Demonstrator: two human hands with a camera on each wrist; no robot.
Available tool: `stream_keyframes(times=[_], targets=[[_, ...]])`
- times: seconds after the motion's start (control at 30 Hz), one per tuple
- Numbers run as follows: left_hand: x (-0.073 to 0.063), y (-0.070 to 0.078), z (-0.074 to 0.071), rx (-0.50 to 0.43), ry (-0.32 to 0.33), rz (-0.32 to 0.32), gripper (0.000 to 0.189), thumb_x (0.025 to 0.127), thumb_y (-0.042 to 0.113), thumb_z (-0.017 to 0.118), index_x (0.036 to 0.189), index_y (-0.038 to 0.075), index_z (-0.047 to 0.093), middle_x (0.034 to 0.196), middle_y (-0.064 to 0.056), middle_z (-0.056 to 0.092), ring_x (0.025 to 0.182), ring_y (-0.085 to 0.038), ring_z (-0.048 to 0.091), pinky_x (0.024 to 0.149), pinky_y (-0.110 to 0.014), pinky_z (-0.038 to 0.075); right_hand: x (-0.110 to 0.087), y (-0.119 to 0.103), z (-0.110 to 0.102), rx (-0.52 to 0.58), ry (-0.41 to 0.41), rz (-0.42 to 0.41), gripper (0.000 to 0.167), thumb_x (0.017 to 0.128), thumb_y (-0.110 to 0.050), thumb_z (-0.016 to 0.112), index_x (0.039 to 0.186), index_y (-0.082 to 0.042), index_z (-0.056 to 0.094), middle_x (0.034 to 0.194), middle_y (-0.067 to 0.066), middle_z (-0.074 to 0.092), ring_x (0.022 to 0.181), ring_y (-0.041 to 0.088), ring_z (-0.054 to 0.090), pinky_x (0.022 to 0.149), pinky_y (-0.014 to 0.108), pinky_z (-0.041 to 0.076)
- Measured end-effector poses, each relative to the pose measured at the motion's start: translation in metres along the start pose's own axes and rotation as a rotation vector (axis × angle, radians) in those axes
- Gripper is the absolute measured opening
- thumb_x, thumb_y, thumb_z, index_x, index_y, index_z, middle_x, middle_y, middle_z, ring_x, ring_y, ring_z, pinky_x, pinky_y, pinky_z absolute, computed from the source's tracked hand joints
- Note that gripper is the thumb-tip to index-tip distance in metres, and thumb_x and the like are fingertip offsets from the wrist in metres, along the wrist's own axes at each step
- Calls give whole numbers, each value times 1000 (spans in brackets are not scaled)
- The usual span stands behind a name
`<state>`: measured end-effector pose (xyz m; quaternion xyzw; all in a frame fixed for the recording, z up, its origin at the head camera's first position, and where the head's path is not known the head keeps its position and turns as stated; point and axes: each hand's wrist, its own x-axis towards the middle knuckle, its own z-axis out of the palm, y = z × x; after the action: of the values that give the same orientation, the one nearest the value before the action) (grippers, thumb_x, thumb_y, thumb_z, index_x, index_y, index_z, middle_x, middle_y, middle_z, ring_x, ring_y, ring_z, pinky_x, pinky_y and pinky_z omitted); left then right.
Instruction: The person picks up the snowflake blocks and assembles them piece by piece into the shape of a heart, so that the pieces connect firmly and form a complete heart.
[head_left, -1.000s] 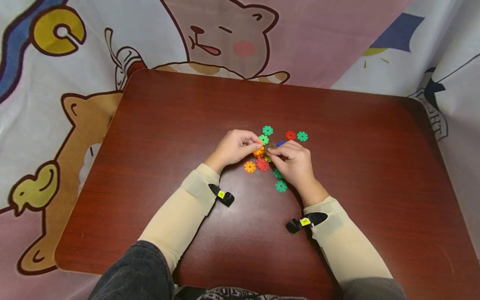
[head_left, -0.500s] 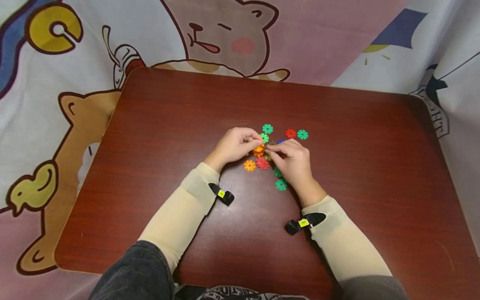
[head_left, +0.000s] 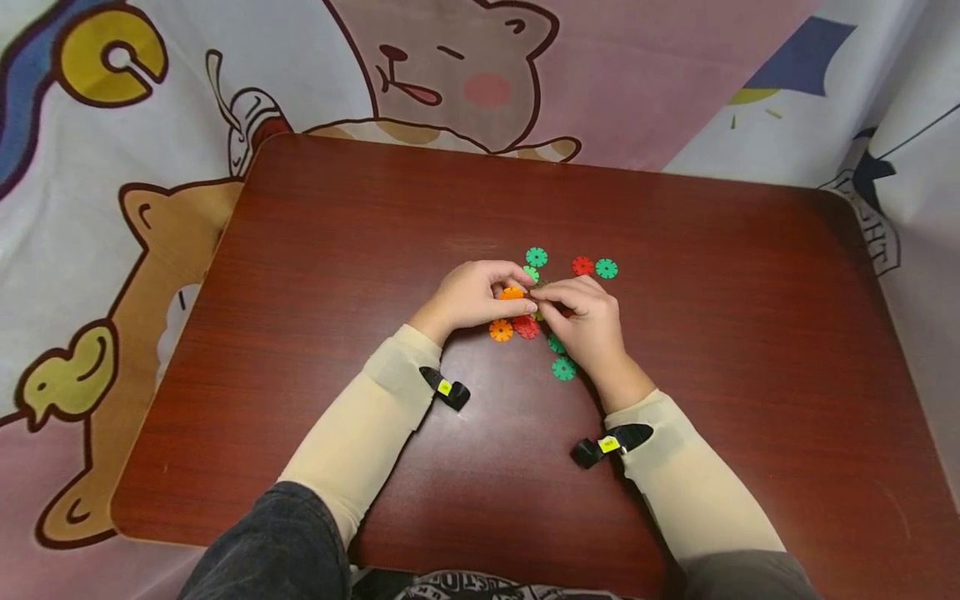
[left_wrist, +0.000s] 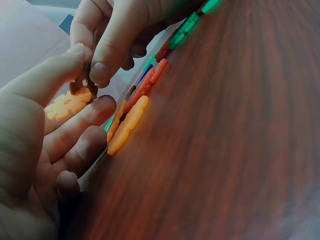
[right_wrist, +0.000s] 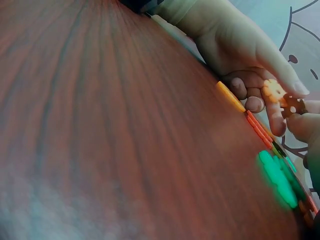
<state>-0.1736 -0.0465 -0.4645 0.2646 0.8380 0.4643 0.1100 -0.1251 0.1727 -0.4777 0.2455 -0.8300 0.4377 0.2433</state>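
An orange interlocking disc [left_wrist: 69, 104] with a notched rim is joined edge-on to a brown interlocking disc [right_wrist: 293, 106]. My left hand [head_left: 474, 293] has its thumb and fingers about the pair, the thumb tip touching the brown disc and the orange one lying inside the grasp. From the other side my right hand [head_left: 591, 321] pinches the brown disc between thumb and index finger. Both hands are just above a loose cluster of similar discs. How deep the notches are engaged is hidden by the fingertips.
On the brown table [head_left: 360, 217] lie an orange disc [head_left: 501, 331], red discs [head_left: 527, 327] and green discs [head_left: 563, 368] close by the hands. Farther back are another green disc [head_left: 536, 257], a red disc [head_left: 582, 265] and a teal-green disc [head_left: 607, 268]. A printed curtain hangs behind.
My left thumb has shifted right from the orange disc to the right fingertips, and its fingers have spread farther from the thumb. The right hand stays nearly in place, still pinching the brown disc.
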Motion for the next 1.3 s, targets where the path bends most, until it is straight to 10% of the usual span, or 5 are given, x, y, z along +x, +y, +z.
stream_keyframes(times=[0.57, 1.3], targets=[[1, -4, 1, -95, 88, 8, 35, 95, 25, 83, 128, 14, 77, 118, -3, 75, 94, -14, 67, 84, -30, 52, -2, 6, -3, -129, -295, 45, 32, 78, -35, 93, 91, -12, 76, 90, 1, 67, 87, 23, 55, 86, 46, 42], [1, -6, 2, -107, 136, 0, 31, 94, 25, 84, 123, 16, 78, 115, 1, 75, 92, -12, 68, 83, -30, 54, 0, 5, -5, -25, -344, 133, 32, 81, -15, 96, 103, -11, 74, 98, 2, 75, 96, 27, 56, 91, 51, 38]])
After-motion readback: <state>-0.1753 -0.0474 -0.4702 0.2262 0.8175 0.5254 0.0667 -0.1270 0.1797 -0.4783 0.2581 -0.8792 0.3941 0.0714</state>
